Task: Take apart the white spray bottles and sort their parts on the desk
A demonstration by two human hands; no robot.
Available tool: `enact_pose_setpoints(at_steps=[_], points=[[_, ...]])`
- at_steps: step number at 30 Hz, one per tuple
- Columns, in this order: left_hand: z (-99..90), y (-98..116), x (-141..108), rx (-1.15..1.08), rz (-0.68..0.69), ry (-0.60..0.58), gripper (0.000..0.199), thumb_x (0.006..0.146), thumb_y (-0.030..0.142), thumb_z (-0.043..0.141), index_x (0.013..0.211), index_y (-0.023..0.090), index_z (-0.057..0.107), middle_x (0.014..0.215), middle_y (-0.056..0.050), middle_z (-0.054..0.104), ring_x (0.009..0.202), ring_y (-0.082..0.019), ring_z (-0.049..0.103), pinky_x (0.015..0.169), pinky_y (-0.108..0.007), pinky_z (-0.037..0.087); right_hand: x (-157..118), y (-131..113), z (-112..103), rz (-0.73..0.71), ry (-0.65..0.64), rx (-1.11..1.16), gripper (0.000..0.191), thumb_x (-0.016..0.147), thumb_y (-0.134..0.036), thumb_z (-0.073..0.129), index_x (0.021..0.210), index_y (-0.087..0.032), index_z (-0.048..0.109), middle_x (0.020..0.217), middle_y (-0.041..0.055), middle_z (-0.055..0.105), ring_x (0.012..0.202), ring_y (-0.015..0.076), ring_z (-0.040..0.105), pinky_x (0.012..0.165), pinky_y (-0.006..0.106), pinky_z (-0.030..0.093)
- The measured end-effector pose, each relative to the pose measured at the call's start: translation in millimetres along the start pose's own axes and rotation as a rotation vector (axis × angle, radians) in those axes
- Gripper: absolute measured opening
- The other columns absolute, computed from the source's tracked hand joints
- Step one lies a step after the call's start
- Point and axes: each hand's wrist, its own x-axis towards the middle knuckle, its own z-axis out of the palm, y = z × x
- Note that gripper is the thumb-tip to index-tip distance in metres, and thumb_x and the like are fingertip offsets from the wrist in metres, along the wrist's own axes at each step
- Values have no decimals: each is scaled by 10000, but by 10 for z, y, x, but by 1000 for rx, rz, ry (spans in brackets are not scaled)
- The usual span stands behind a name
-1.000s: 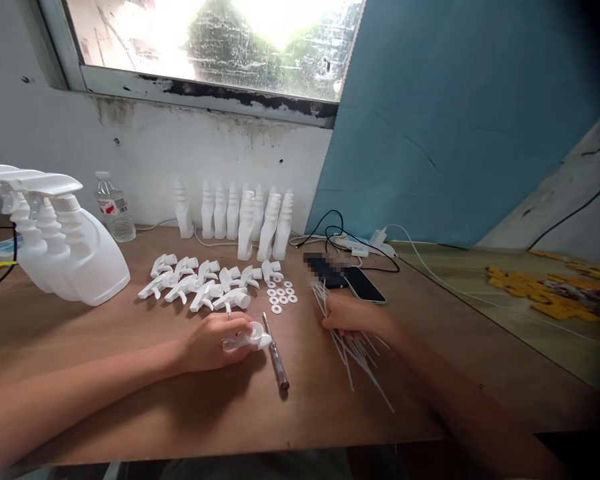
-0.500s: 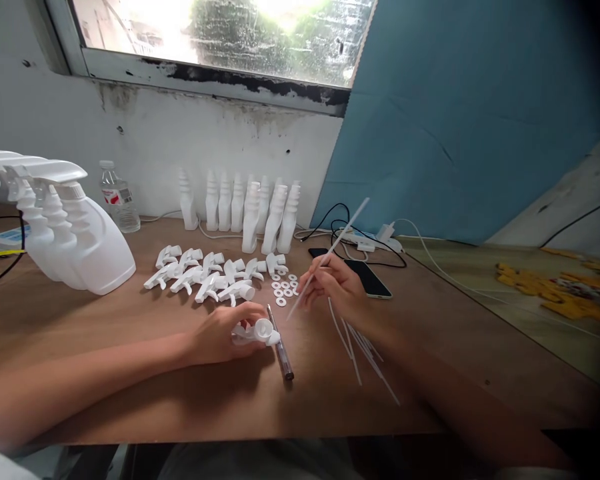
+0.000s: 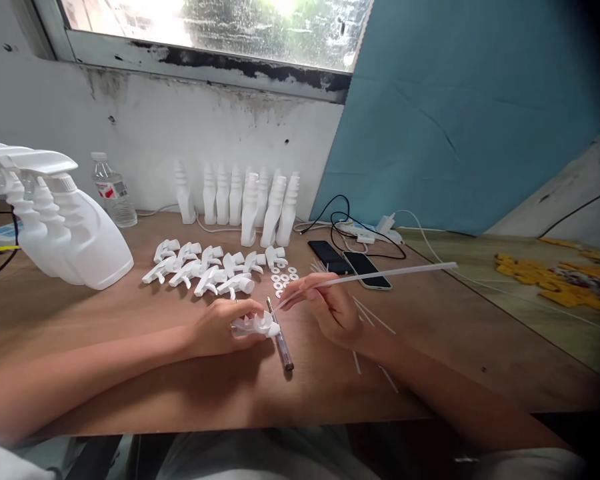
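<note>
My left hand (image 3: pixel 225 327) is closed around a white trigger sprayer head (image 3: pixel 255 324), its round opening turned up and to the right. Between the fingers of my right hand (image 3: pixel 325 303) is a thin white plastic tube (image 3: pixel 395 272). The tube slants down to the left, and its lower end is at the sprayer head's opening; whether it is inside I cannot tell. Just right of the sprayer head lies a pen (image 3: pixel 284 352). Several white ring washers (image 3: pixel 279 280) lie beyond my right fingertips. More loose tubes (image 3: pixel 375 315) are partly hidden under my right hand and forearm.
Several sprayer heads (image 3: pixel 210 267) lie in rows behind my left hand. White bottles (image 3: pixel 250 210) stand along the wall. At left are assembled spray bottles (image 3: pixel 97 247) and a water bottle (image 3: pixel 113 193). Two phones (image 3: pixel 367 270) and cables (image 3: pixel 347 227) lie at back right.
My right hand has moved down and left, swinging the tube from steep to nearly flat. Its lower end has come to the sprayer head, which my left hand still holds.
</note>
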Motion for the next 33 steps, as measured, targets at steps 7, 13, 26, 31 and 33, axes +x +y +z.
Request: enact_pose_setpoints(at_steps=[7, 13, 26, 31, 33], points=[[-16, 23, -8, 7, 27, 14, 304, 760, 309, 671, 1017, 184, 566, 791, 4, 681, 618, -86, 613, 565, -174, 473, 6, 16, -23, -125, 5, -88, 124, 969, -191, 319, 1005, -176, 437, 863, 52, 605, 749, 108, 614, 702, 283, 538], [27, 38, -34, -119, -86, 2, 410, 732, 289, 679, 1079, 195, 482, 959, -30, 694, 756, -127, 662, 626, -209, 535, 24, -9, -9, 42, -121, -449, 126, 848, -137, 443, 868, -160, 565, 601, -45, 471, 485, 47, 351, 499, 166, 319], [11, 76, -21, -147, -252, -61, 393, 724, 327, 671, 1004, 218, 417, 794, 27, 643, 609, -90, 559, 536, -193, 441, -130, -56, 212, 60, -372, -585, 311, 820, -151, 476, 1098, -125, 613, 540, -37, 481, 459, 64, 333, 497, 216, 218], [18, 76, -28, -116, -185, -17, 378, 729, 334, 673, 1019, 214, 463, 874, -6, 661, 729, -125, 622, 614, -225, 499, 62, -96, 57, 252, -49, -97, 275, 948, -248, 402, 983, -156, 659, 634, -10, 497, 574, 75, 460, 568, 202, 378], [20, 52, -32, -71, -124, -23, 356, 748, 347, 670, 1019, 209, 487, 893, -11, 661, 744, -124, 620, 646, -230, 496, 135, -128, -44, 216, 56, -71, 298, 963, -304, 407, 973, -179, 678, 803, 30, 553, 779, 108, 541, 742, 244, 446]])
